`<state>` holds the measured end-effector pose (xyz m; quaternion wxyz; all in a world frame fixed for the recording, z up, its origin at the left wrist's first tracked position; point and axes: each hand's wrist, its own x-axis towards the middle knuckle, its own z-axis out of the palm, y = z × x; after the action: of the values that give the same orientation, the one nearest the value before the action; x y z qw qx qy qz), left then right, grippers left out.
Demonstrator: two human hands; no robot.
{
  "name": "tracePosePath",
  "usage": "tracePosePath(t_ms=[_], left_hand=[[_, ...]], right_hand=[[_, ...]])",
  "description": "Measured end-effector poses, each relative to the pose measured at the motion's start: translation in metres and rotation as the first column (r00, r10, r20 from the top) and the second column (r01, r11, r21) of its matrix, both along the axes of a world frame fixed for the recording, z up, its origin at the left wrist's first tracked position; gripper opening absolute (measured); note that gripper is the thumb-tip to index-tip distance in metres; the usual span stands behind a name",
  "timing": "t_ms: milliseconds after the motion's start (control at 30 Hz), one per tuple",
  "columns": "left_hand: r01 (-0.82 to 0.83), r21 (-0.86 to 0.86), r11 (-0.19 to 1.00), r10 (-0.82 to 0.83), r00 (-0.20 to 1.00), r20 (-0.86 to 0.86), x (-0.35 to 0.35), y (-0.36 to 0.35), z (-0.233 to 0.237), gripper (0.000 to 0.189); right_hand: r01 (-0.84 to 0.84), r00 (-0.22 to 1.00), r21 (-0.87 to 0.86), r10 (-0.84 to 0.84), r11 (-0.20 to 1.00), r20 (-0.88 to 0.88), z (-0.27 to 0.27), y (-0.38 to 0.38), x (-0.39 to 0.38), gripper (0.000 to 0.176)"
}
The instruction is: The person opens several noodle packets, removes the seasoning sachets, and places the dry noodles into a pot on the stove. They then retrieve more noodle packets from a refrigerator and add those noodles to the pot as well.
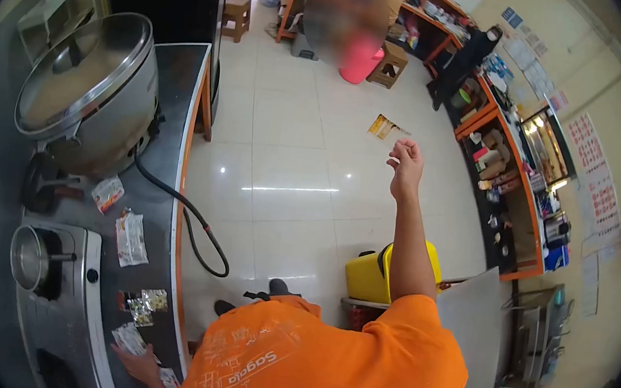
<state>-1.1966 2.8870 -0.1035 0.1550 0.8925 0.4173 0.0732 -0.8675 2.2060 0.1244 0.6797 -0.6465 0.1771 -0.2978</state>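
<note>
At the lower left, my left hand (140,365) is on the black counter with its fingers on a white printed packet (130,338). Another white packet (168,382) lies beside my wrist. Small shiny sachets (147,304) are just beyond this hand, and a larger white and orange packet (131,239) lies farther up the counter. My right hand (406,165) is stretched out in front of me over the floor, its fingers loosely bent and nothing visible in them. A yellow and brown printed packet (387,127) appears just past its fingertips, against the floor tiles.
A large lidded pot (98,105) stands on the left counter, with a gas stove (57,303) nearer me. A black hose (197,215) hangs off the edge. Ahead are a yellow bin (368,277), a pink bin (357,65), stools (236,17) and two people. Orange-edged shelves (514,187) line the right.
</note>
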Motion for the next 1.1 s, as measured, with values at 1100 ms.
tracePosePath(t_ms=[1100], left_hand=[[0.451,-0.139,0.882,-0.251,0.697,0.672,0.074,-0.008,0.044,0.113]], right_hand=[[-0.130,0.991,0.029,0.129,0.991,0.022,0.035,0.044,-0.038,0.011]])
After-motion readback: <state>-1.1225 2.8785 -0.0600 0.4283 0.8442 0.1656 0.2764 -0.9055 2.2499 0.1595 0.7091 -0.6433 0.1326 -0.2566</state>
